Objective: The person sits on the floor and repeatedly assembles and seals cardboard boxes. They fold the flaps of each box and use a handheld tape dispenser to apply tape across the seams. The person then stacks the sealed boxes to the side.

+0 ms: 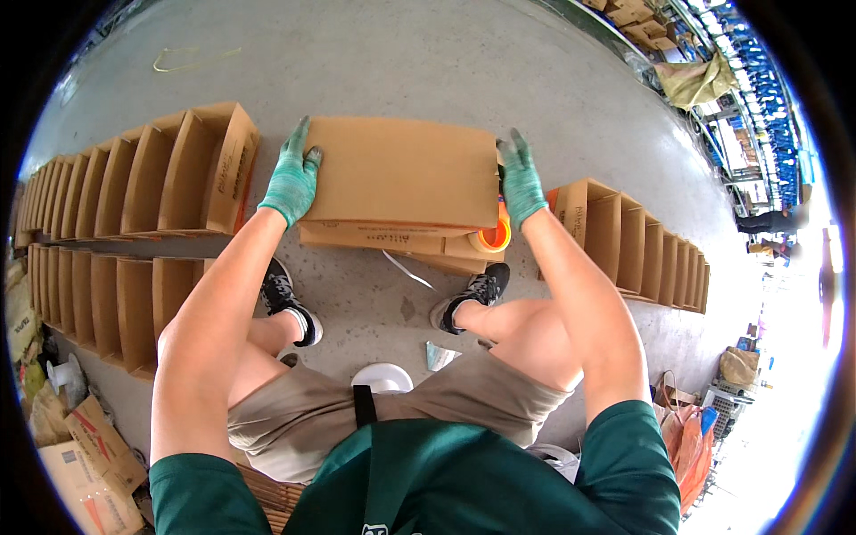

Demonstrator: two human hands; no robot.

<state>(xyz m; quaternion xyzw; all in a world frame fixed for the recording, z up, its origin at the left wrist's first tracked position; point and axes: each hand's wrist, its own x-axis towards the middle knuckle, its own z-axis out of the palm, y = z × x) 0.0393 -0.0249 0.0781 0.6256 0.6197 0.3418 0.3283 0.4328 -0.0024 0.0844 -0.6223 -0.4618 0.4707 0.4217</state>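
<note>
A closed brown cardboard box (403,171) is held between my two gloved hands in front of me. My left hand (294,181), in a green glove, presses on the box's left side, its thumb by the top edge. Against the right side lies my right hand (521,178), also green-gloved, fingers pointing away from me. Beneath the held box shows more flat cardboard (383,239); whether the two touch is hidden. An orange ring-shaped thing (492,234), like a tape roll, sits by the box's near right corner, just below my right hand.
Open cartons stand in long rows at left (143,183), nearer left (116,299) and right (629,245). My shoes (290,299) flank a white strip (408,271). Loose boxes (89,481) lie lower left, an orange bag (687,450) lower right. Racks with blue items (758,89) line the far right.
</note>
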